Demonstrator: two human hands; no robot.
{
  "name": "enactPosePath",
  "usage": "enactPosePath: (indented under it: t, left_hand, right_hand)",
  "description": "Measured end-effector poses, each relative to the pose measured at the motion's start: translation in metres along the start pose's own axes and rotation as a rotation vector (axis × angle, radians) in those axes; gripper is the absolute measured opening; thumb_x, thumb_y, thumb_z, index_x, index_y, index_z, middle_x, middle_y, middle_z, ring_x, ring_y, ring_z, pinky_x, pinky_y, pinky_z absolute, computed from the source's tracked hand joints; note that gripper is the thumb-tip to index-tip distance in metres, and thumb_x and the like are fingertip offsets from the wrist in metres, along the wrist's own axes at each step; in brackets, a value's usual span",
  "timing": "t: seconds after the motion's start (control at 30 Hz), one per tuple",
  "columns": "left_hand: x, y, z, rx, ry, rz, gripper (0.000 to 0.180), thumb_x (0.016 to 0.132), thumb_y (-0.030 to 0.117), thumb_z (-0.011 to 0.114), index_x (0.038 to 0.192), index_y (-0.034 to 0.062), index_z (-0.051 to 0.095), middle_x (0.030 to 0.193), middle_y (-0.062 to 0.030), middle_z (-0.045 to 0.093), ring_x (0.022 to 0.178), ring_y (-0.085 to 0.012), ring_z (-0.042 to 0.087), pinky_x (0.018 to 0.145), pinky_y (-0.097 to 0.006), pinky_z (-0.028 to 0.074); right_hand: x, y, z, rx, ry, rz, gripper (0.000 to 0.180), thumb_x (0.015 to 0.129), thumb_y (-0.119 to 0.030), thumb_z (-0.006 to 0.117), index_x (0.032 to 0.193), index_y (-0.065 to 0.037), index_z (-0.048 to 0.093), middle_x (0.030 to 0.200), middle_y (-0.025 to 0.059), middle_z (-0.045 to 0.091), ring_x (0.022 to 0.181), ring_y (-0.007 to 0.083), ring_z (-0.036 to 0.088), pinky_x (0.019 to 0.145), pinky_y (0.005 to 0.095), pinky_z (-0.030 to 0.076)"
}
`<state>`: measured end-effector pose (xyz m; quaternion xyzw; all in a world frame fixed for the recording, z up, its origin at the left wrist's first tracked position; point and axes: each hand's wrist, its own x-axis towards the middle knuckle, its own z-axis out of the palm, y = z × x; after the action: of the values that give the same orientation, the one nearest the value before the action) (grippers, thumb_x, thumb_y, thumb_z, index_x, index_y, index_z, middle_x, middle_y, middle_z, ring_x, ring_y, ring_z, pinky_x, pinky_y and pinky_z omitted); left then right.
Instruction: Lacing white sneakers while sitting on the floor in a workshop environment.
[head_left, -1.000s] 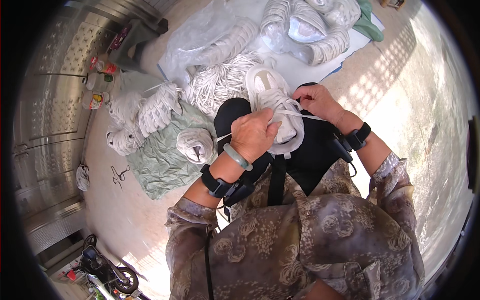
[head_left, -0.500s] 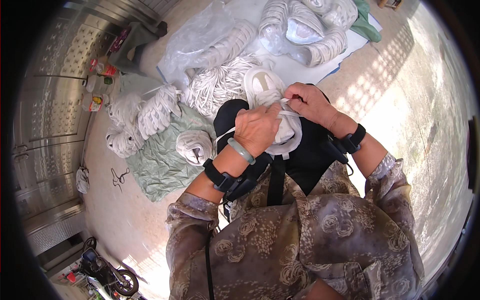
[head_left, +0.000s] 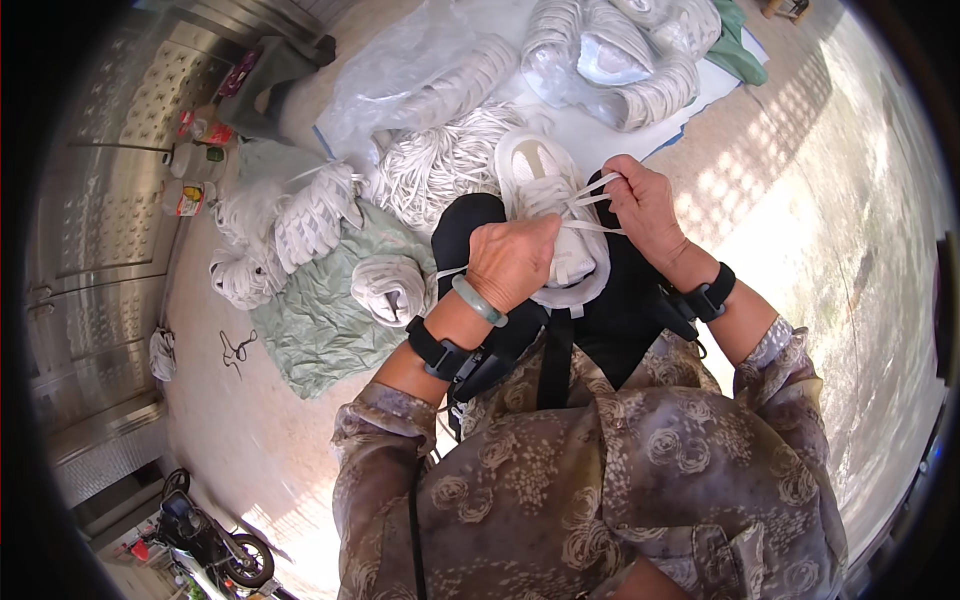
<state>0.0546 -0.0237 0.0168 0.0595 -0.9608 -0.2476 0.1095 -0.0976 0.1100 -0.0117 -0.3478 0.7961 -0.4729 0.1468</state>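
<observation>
A white sneaker [head_left: 541,160] lies across my lap, toe pointing away from me and heel toward my waist. My right hand [head_left: 648,208] is closed in a pinch just right of the shoe, gripping a white shoelace [head_left: 598,188]. Taut strands run from its fingers back to the lacing. At the shoe's left side, my left hand [head_left: 512,258] is curled with its thumb side against the tongue area. A lace tail shows behind this hand, so it is closed on lace too; its fingertips are hidden.
Beyond my knees lies a heap of loose white laces [head_left: 440,165]. Bundled white shoe uppers [head_left: 318,218] and a single rolled one [head_left: 388,288] rest on a green sheet [head_left: 325,345] at left. Plastic-wrapped bundles [head_left: 655,98] lie at the back. A motorcycle [head_left: 215,540] stands lower left.
My right hand has moved right and slightly up, away from the shoe, drawing the lace strands out long. My left hand has stayed beside the shoe, its fingers curled in more.
</observation>
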Motion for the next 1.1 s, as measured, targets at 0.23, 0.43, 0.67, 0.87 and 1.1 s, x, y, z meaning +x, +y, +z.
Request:
enactPosePath:
  t: [0.23, 0.43, 0.67, 0.87, 1.1]
  left_hand:
    - [-0.048, 0.007, -0.043, 0.002, -0.067, 0.12, 0.014, 0.071, 0.003, 0.055, 0.085, 0.0078, 0.057, 0.057, -0.005, 0.054, 0.051, -0.0255, 0.055, 0.045, -0.035, 0.041]
    - [-0.096, 0.013, -0.089, -0.093, -0.169, 0.093, 0.011, 0.066, 0.0, 0.057, 0.072, 0.0076, 0.051, 0.047, -0.0053, 0.047, 0.043, -0.0254, 0.052, 0.041, -0.034, 0.04]
    - [-0.103, 0.004, -0.086, 0.101, -0.137, 0.133, 0.019, 0.064, 0.0, 0.06, 0.082, 0.0057, 0.056, 0.048, -0.0033, 0.045, 0.042, -0.0227, 0.049, 0.04, -0.033, 0.036]
    - [-0.067, 0.003, -0.109, 0.394, 0.047, 0.255, 0.026, 0.061, -0.002, 0.062, 0.086, 0.004, 0.057, 0.051, -0.0021, 0.044, 0.045, -0.0199, 0.048, 0.045, -0.032, 0.034]
    - [-0.057, 0.03, -0.103, 0.283, -0.083, 0.415, 0.019, 0.059, 0.002, 0.062, 0.077, 0.0033, 0.057, 0.052, 0.0001, 0.038, 0.045, -0.0137, 0.044, 0.044, -0.028, 0.033]
  right_hand:
    - [-0.012, -0.009, 0.014, -0.126, 0.018, -0.074, 0.012, 0.078, -0.011, 0.05, 0.088, -0.007, 0.055, 0.074, 0.0153, 0.058, 0.072, 0.0352, 0.056, 0.063, 0.0429, 0.044]
    - [-0.013, -0.008, 0.011, -0.059, -0.061, -0.157, 0.011, 0.074, -0.011, 0.054, 0.084, -0.006, 0.058, 0.074, 0.0119, 0.056, 0.069, 0.0314, 0.056, 0.061, 0.0383, 0.046]
    - [-0.027, -0.022, -0.014, -0.011, -0.197, -0.125, 0.014, 0.075, -0.016, 0.059, 0.084, -0.006, 0.057, 0.072, 0.0121, 0.057, 0.066, 0.0307, 0.056, 0.057, 0.0381, 0.044]
    - [-0.022, -0.023, -0.029, -0.128, -0.432, -0.112, 0.016, 0.077, -0.019, 0.059, 0.087, -0.007, 0.057, 0.071, 0.0124, 0.058, 0.065, 0.0317, 0.057, 0.056, 0.0379, 0.044]
    - [-0.005, -0.028, -0.002, -0.483, -0.3, -0.585, 0.024, 0.075, -0.009, 0.056, 0.098, -0.005, 0.058, 0.08, 0.0101, 0.055, 0.069, 0.0256, 0.06, 0.059, 0.0341, 0.047]
